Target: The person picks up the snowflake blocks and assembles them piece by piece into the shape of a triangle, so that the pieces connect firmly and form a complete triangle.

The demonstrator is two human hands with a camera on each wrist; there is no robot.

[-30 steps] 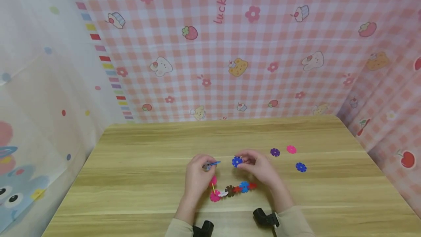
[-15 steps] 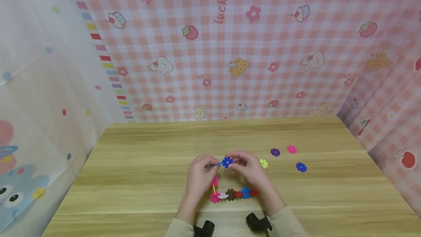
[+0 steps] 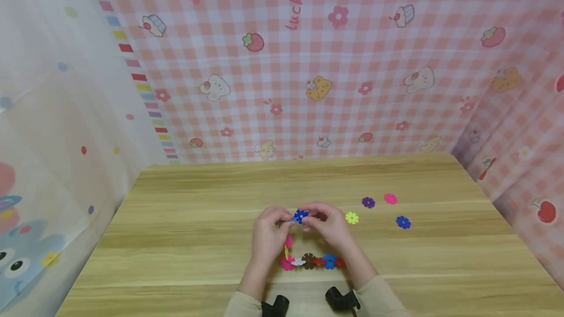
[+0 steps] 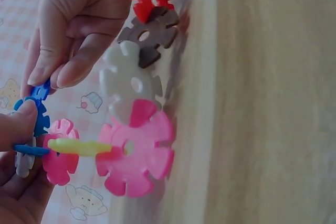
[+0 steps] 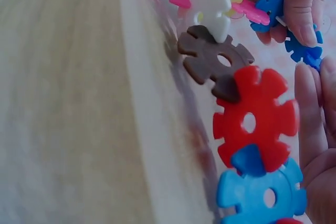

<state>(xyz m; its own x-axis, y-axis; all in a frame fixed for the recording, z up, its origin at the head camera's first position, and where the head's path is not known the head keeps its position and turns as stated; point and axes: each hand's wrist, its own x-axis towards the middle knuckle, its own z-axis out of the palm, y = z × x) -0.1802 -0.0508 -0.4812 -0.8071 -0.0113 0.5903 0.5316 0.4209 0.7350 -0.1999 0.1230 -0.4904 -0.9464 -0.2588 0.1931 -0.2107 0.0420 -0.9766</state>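
My left hand (image 3: 270, 234) pinches a blue snowflake disc (image 4: 41, 121) at one end of a linked chain. My right hand (image 3: 328, 224) pinches a dark blue snowflake disc (image 3: 301, 216) by its edge, right against that blue one. The chain bends down through a grey disc (image 4: 24, 163), a pink disc (image 4: 61, 163) and a yellow disc (image 4: 86, 147) to a larger-looking pink disc (image 4: 152, 156). From there run a white disc (image 5: 202, 6), a brown disc (image 5: 202, 61), a red disc (image 5: 273, 108) and a light blue disc (image 5: 241, 192) below the hands.
Loose discs lie on the wooden table (image 3: 189, 238) right of the hands: yellow (image 3: 351, 218), purple (image 3: 368, 202), pink (image 3: 390, 198) and blue (image 3: 403, 222). Black wrist-worn devices (image 3: 275, 305) show near the front. A checked pink cloth (image 3: 282, 62) hangs behind the table.
My right hand has moved left, bringing the dark blue disc up to the blue one in my left hand. The loose yellow disc has come into sight. My left hand has barely shifted.
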